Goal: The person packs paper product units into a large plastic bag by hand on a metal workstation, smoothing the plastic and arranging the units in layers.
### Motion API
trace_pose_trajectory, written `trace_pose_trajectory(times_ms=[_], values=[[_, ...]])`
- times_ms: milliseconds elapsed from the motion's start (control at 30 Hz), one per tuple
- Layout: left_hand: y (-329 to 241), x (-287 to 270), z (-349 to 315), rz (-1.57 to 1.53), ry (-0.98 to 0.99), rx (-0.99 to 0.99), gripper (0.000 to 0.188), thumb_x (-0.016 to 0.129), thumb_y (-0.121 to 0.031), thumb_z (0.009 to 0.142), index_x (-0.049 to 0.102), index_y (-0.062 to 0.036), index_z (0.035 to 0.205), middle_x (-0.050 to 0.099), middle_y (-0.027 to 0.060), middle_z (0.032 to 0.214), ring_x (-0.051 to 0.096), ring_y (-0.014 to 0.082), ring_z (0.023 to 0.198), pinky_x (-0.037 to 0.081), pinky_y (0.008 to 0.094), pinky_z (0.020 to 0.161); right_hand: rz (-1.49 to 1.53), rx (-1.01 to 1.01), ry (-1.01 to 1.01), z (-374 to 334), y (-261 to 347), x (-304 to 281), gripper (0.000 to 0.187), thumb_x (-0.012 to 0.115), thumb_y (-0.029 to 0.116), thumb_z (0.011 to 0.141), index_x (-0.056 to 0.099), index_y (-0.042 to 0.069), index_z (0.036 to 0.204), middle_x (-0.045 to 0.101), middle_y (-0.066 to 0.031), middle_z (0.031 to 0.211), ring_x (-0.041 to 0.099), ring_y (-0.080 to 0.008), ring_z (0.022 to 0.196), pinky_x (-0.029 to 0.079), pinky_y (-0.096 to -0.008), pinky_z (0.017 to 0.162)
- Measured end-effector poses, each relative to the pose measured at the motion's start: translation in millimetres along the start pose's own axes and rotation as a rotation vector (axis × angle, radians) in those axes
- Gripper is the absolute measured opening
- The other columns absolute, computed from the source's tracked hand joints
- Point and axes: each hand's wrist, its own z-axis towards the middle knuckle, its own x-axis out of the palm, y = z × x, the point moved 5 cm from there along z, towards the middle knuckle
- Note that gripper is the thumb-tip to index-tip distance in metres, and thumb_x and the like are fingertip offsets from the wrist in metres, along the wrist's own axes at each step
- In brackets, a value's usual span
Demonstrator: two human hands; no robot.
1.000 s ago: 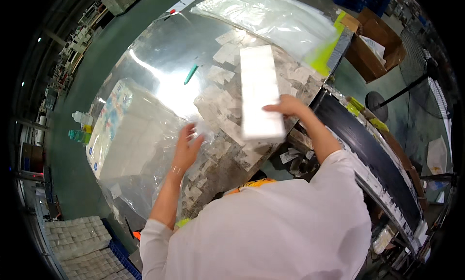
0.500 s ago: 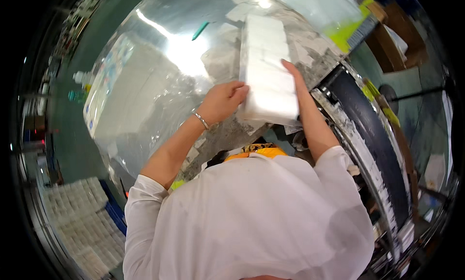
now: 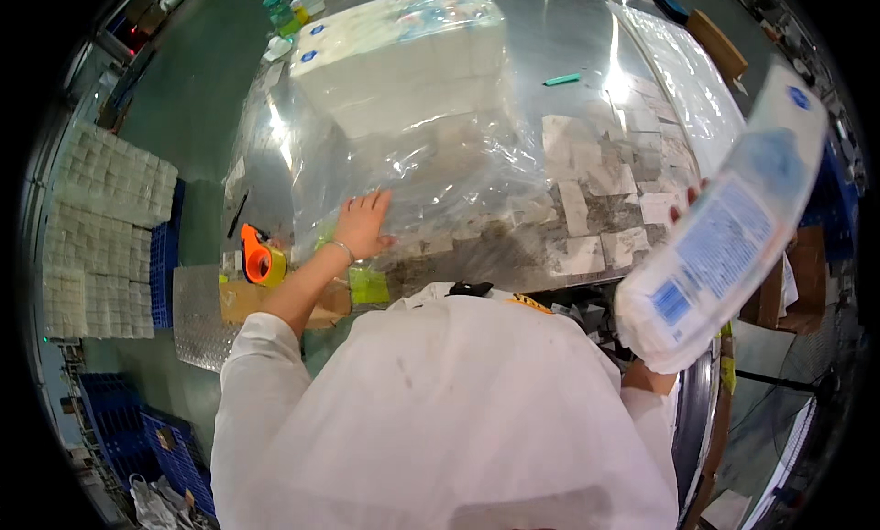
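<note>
My right hand (image 3: 689, 203) grips a long plastic-wrapped pack of white tissue (image 3: 720, 241), which is held tilted above the table's right side. Blue print shows on its wrapper, and it hides most of that hand but the fingertips. My left hand (image 3: 364, 226) lies with its fingers spread at the loose near end of a large clear plastic bag (image 3: 440, 177). Inside the bag's far part sits a block of white packs (image 3: 403, 76). A bracelet circles my left wrist.
An orange tape dispenser (image 3: 263, 262) lies left of my left hand. A teal cutter (image 3: 562, 79) rests on the metal table (image 3: 522, 35). Bottles (image 3: 282, 15) stand at the far left edge. White packs (image 3: 101, 246) are stacked beside blue pallets; a cardboard box (image 3: 802, 282) is at right.
The tissue pack has gone from in front of both hands to the right, lifted and tilted in my right hand. My left hand has let go of it and opened. The view has turned rightward.
</note>
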Motion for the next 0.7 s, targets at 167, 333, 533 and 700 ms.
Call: trace_pose_trajectory(times_ms=[167,333,533,700], values=[[-23.5,69.6,7.7,-0.474,0.186,0.155,0.04,0.052,-0.014,0.074,0.05,-0.0101,0.114,0.055,0.0152,0.107,0.053,0.0306,0.095,0.042,0.0378,0.08,0.286,-0.072,0.399,8.5,37.0,57.8,0.058,0.052,0.025,0.073,0.038,0.001,0.123,0.044,-0.015,0.121,0.043,-0.0292,0.11,0.034,-0.044,0.093],[-48.3,105.7,-3.9,-0.43,0.438,0.303,0.04,0.056,-0.018,0.073,0.051,-0.0105,0.111,0.055,0.0163,0.101,0.052,0.0316,0.095,0.041,0.0371,0.082,-0.059,-0.264,0.191,-4.6,-5.0,119.1,0.049,0.056,0.017,0.068,0.047,-0.002,0.112,0.05,-0.0156,0.112,0.048,-0.0278,0.104,0.038,-0.0424,0.091],[20.6,60.5,-22.6,-0.097,-0.228,0.048,0.065,0.065,-0.04,0.066,0.041,-0.0133,0.121,0.036,0.0083,0.127,0.031,0.0301,0.117,0.028,0.0488,0.093,-0.469,-0.515,0.288,-50.3,-28.0,220.0,0.039,0.058,0.007,0.064,0.052,-0.005,0.101,0.055,-0.0117,0.097,0.053,-0.0222,0.09,0.041,-0.0329,0.084],[53.0,107.8,-29.8,-0.331,-0.19,-0.002,0.043,0.061,-0.036,0.074,0.054,-0.0092,0.108,0.052,0.0095,0.111,0.047,0.0223,0.103,0.039,0.0377,0.084,-0.339,-0.44,0.4,-60.4,-50.1,245.9,0.035,0.059,0.006,0.063,0.054,-0.004,0.097,0.055,-0.0099,0.092,0.054,-0.0198,0.084,0.042,-0.0293,0.08]])
